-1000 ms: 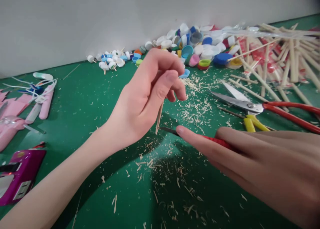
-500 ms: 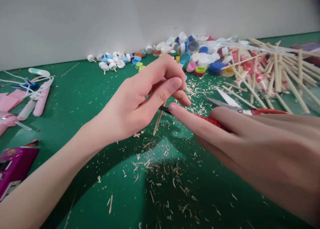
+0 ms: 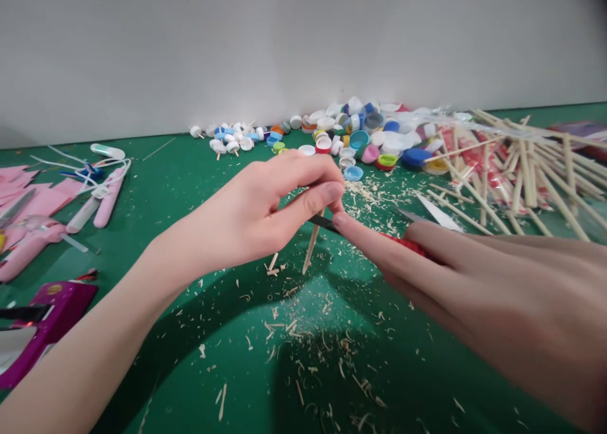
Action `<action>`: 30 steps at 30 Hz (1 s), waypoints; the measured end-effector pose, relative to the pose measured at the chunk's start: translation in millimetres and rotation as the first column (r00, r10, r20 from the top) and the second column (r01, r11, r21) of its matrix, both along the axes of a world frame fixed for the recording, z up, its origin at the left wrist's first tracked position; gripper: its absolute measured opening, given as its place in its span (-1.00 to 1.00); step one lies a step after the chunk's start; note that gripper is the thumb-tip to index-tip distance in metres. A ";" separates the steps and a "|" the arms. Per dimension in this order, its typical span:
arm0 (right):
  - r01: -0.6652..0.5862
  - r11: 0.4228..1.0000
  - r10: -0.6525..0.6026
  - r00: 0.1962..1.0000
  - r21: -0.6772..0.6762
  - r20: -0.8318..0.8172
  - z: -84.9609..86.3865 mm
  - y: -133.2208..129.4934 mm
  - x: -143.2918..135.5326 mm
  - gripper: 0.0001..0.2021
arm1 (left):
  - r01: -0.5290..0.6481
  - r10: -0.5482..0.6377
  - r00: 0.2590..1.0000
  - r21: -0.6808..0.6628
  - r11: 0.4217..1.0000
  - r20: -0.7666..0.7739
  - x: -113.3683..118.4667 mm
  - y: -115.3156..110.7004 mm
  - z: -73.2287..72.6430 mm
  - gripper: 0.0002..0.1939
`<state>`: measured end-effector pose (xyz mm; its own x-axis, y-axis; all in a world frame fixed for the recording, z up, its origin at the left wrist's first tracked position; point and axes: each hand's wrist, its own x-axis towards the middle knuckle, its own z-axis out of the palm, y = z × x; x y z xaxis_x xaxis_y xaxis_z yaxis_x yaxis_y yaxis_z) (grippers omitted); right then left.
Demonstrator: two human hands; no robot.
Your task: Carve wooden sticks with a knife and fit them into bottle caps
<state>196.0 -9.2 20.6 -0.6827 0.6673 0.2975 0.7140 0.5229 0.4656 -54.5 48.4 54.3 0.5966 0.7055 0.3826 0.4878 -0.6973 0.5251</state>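
Beyond the far edge of our green table (image 3: 165, 184) rises a grey wall (image 3: 303, 54). Our right hand (image 3: 474, 288) comes in from the near right, closed around the red-handled knife (image 3: 403, 244), its index finger stretched toward the blade; we cannot see the other fingertips. Our left hand (image 3: 270, 200) reaches in from the near left, fingers curled, thumb and fingers pinching a thin wooden stick. At the far right we have a heap of pale sticks (image 3: 530, 168), and left of it, along the wall, a pile of coloured bottle caps (image 3: 360, 140). A purple device (image 3: 66, 314) lies near left, with a pink glue gun (image 3: 28, 250) beyond it. Scissor blades (image 3: 441, 212) show past our right hand. The thin wooden stick (image 3: 311, 247) slants down below our left hand, mid-table, the dark blade lying across its upper part. Around and below it are scattered wood shavings (image 3: 325, 307).
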 end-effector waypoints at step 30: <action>-0.198 0.980 0.196 0.978 -0.017 -0.071 -17.0 9.3 1.5 -0.25 | -0.046 0.045 0.999 -0.031 0.998 -0.023 2.4 2.0 0.4 -0.75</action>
<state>197.5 0.1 3.7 -0.7800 0.5294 0.3338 0.6258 0.6669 0.4046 -52.1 50.4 54.8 0.5717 0.7436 0.3466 0.5309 -0.6574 0.5347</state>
